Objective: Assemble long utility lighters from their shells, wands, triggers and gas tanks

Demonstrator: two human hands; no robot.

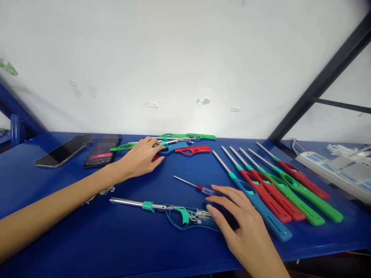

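Observation:
My left hand (143, 156) reaches over a pile of lighter parts at the back, thumb and fingers apart. Its fingertips are at the end of a blue casing half (176, 147); whether they touch it, I cannot tell. Near the front lies an opened blue stick lighter (171, 216) with a metal tube, teal trigger, white wires and clear tank showing. My right hand (242, 220) is over that lighter's handle end, fingers spread, hiding part of it. Beside the right fingertips lies a screwdriver (199, 188) with a red and clear handle.
Assembled lighters, including a blue one (261, 206), lie in a row at right. Red (193, 150) and green casing halves (203, 136) lie at the back. Two phones (60, 152) are at left. A white power strip (333, 170) lies beyond the black frame bar (321, 85).

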